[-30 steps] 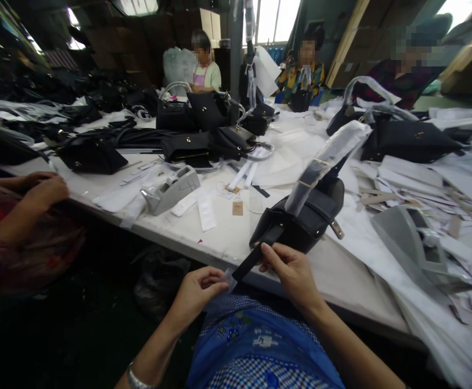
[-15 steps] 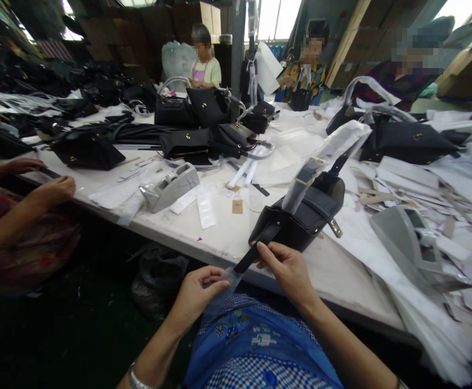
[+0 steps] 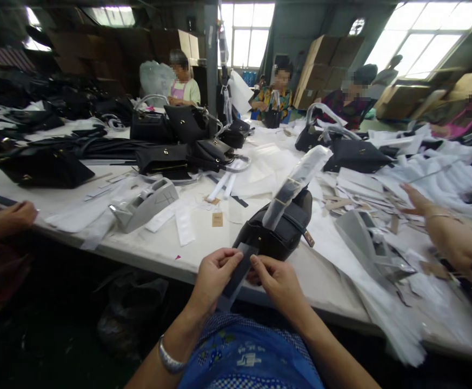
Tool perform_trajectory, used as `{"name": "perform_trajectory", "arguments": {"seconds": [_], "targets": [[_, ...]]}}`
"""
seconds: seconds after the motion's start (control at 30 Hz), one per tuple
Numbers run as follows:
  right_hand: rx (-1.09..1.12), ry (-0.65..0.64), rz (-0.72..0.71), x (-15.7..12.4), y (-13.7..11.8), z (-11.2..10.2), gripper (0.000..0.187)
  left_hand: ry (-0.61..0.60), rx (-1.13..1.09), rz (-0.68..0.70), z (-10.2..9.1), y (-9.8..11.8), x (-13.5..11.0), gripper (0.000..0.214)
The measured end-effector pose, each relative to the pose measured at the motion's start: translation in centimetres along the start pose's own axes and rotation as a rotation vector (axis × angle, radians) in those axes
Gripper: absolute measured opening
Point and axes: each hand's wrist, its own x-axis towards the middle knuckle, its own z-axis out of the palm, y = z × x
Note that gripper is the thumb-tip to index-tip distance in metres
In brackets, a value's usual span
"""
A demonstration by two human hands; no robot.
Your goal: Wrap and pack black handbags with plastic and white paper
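A black handbag (image 3: 278,229) sits at the table's front edge, its raised handle wrapped in clear plastic (image 3: 296,183). From its near side a black strap (image 3: 236,278) runs down toward my apron, with a clear plastic sleeve (image 3: 226,302) around it. My left hand (image 3: 219,273) pinches the sleeve's upper edge between thumb and fingers, close to the bag. Right beside it, my right hand (image 3: 274,275) is closed on the strap, its thumb on top. The fingers under the strap are partly hidden.
Grey tape dispensers stand left (image 3: 144,202) and right (image 3: 371,246). Several black handbags (image 3: 165,156) lie further back. A small brown card (image 3: 217,219) and white paper strips are on the table (image 3: 203,251). A co-worker's arm (image 3: 442,227) reaches in at right; another's hand (image 3: 19,216) is at left.
My left hand has slid the plastic sleeve up the strap to the bag, meeting my right hand. The view has turned right, and a co-worker's arm now reaches in at right.
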Motion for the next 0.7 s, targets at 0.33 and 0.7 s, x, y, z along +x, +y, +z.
{"name": "perform_trajectory", "arguments": {"seconds": [0.33,0.7], "targets": [[0.114,0.149,0.077,1.0,-0.2,0.5,0.042,0.060,0.122,0.180,1.3,0.7,2.3,0.034],[0.147,0.221,0.057,1.5,0.3,1.2,0.044,0.133,0.142,0.140,0.0,-3.5,-0.1,0.037]]}}
